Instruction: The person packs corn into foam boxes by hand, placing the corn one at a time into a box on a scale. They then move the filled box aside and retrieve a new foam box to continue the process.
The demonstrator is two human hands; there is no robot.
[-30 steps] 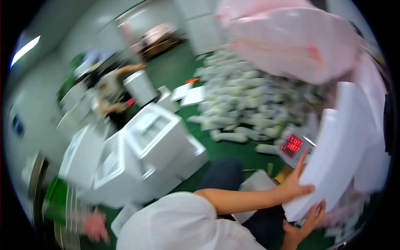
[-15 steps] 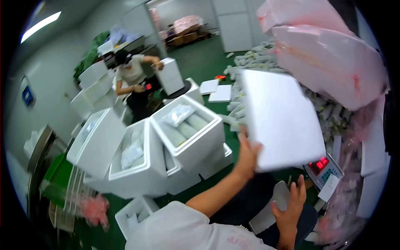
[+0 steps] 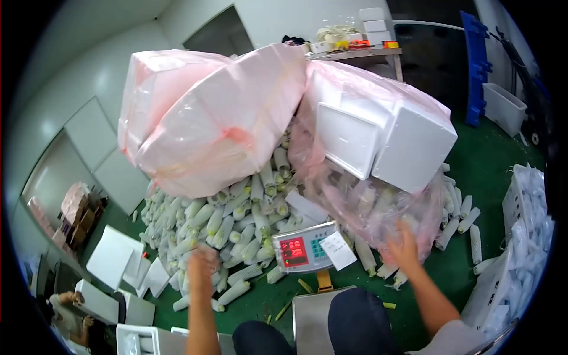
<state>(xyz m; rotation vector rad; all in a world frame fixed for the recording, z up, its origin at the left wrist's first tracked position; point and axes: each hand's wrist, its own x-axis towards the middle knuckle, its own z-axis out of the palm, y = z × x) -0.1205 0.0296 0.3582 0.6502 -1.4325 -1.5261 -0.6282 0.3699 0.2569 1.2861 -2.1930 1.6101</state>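
View from above a seated person's knees on a green floor (image 3: pixel 480 168). Both bare arms stretch forward, one on each side of a small weighing scale (image 3: pixel 307 248) with a red lit display. The left hand (image 3: pixel 202 263) is at the near edge of a big heap of corn cobs (image 3: pixel 236 219), each in a white mesh sleeve. Motion blurs the hand, so it cannot be told whether it is closed on a cob or only touching one. Most cobs in the heap lie flat with their long axes running from lower left to upper right, away from the person. A loose cob (image 3: pixel 234 292) just beside the left wrist lies the same way. The right hand (image 3: pixel 403 248) has its fingers spread and holds nothing. It appears to press against the lower edge of a thin pink plastic bag (image 3: pixel 361 204). That bag holds white foam boxes (image 3: pixel 414 151) above and more cobs showing through below. Cobs near this hand (image 3: pixel 365 255) point almost straight away from the person. A second, fuller pink bag (image 3: pixel 207 118) rests on top of the heap, behind the left hand.
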